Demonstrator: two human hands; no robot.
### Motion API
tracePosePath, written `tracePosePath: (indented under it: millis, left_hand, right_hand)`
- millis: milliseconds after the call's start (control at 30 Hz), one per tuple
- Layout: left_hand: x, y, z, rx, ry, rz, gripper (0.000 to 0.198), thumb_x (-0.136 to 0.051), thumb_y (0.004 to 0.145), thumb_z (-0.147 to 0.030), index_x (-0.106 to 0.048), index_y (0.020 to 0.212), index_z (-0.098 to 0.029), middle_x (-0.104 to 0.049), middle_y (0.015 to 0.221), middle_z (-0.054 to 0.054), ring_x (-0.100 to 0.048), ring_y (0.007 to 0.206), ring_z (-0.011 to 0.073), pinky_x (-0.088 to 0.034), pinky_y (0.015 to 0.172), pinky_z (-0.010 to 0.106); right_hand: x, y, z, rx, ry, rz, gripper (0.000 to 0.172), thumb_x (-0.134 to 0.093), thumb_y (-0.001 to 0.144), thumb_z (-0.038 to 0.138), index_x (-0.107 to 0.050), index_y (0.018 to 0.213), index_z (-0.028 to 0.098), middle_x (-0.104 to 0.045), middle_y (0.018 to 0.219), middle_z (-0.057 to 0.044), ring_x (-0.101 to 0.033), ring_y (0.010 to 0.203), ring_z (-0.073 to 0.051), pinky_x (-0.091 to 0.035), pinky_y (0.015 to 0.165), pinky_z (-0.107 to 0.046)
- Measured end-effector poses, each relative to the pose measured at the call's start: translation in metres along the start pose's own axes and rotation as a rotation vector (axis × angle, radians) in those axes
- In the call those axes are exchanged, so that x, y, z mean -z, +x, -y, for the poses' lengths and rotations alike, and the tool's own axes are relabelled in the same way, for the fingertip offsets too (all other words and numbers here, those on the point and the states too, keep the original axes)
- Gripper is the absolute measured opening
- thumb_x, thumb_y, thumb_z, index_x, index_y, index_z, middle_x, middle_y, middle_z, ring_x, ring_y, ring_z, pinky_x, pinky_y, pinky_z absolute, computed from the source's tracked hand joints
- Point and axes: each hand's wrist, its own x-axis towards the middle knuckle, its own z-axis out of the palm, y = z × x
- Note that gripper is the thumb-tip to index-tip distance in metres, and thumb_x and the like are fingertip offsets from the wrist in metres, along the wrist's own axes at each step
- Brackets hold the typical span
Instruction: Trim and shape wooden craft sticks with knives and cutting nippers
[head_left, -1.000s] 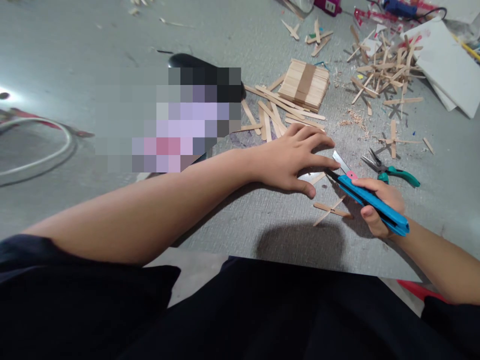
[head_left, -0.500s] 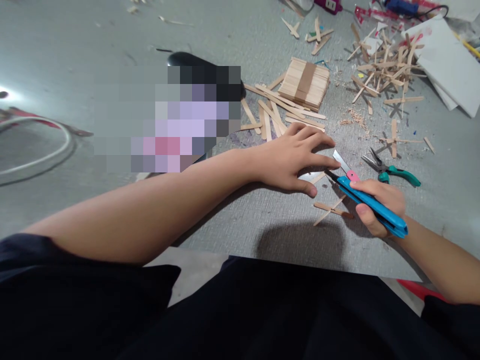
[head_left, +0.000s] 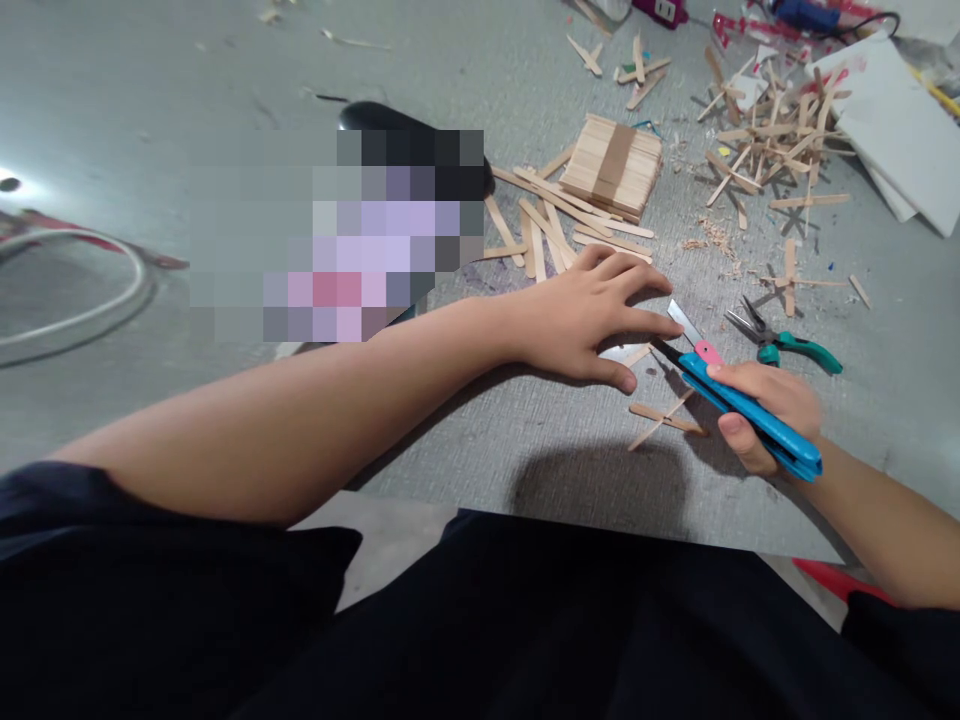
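Cutter, blue with a pink pivot, sits in the right hand, above the near part of the table. Fingers close around its handle, thumb on the near side; this grip probably gives control over squeezing. Its silver blade and black lower arm stand apart, pointing at the left hand. That hand is palm down, fingers well spread, with no grasp visible; anything beneath the palm cannot be told. The spread likely serves to steady. Index fingertip overlaps the blade in view; contact cannot be told.

Crossed sticks lie below the cutter's tip, toward the person. Green-handled pliers rest just beyond the right hand, probably placed for easy reach.

Farther off: banded stick bundle, loose sticks partly behind the left hand, shavings, a tangled pile of crosses against white sheets. The left forearm blocks part of the table; a pixelated patch hides more beyond it.
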Motion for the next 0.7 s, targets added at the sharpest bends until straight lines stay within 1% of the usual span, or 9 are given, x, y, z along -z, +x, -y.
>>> tracePosePath:
  millis: [267,433,500,633,700]
  left_hand:
    - [0.0006,0.0001,-0.0014,-0.002,0.009,0.005,0.091,-0.048,0.105,-0.103,-0.072,0.168,-0.041,-0.061,0.176,0.021,-0.05,0.159,0.0496,-0.031,0.135,0.073]
    - [-0.0013,-0.0002,-0.0005,-0.002,-0.024,-0.024,0.087,-0.054,0.104,-0.101,-0.074,0.166,-0.043,-0.062,0.176,0.019,-0.052,0.158,0.0499,-0.03,0.136,0.072]
    - [-0.0017,-0.0001,-0.0001,-0.003,-0.04,-0.031,0.085,-0.056,0.104,-0.1,-0.076,0.164,-0.044,-0.063,0.176,0.018,-0.052,0.158,0.0502,-0.03,0.137,0.073]
    - [-0.0011,0.0,-0.0003,-0.006,-0.032,-0.014,0.084,-0.053,0.106,-0.099,-0.075,0.165,-0.045,-0.063,0.176,0.017,-0.051,0.159,0.0491,-0.029,0.137,0.073]
    - [-0.0005,0.0002,-0.0007,-0.002,-0.035,-0.012,0.084,-0.054,0.105,-0.1,-0.075,0.165,-0.045,-0.063,0.176,0.017,-0.05,0.16,0.0488,-0.029,0.138,0.072]
  right_hand:
    - [-0.003,0.0002,-0.0025,0.007,0.022,0.017,0.042,-0.063,0.118,0.04,-0.076,0.157,0.028,-0.093,0.108,-0.006,-0.089,0.084,-0.026,-0.074,0.07,-0.039]
    - [-0.002,0.0,-0.0026,0.006,0.018,0.018,0.043,-0.066,0.115,0.037,-0.078,0.154,0.025,-0.093,0.111,-0.006,-0.09,0.089,-0.026,-0.075,0.076,-0.037]
    - [-0.0015,0.0005,-0.0026,0.009,0.015,0.019,0.042,-0.065,0.115,0.038,-0.078,0.153,0.026,-0.093,0.111,-0.006,-0.091,0.089,-0.026,-0.075,0.075,-0.037]
    - [-0.0007,0.0013,-0.0021,0.01,0.003,0.021,0.039,-0.064,0.116,0.04,-0.079,0.149,0.025,-0.093,0.108,-0.007,-0.09,0.085,-0.026,-0.074,0.072,-0.037]
    - [-0.0006,0.0009,-0.0017,0.006,0.007,0.019,0.039,-0.064,0.117,0.042,-0.079,0.148,0.025,-0.094,0.108,-0.008,-0.091,0.085,-0.026,-0.074,0.073,-0.037]
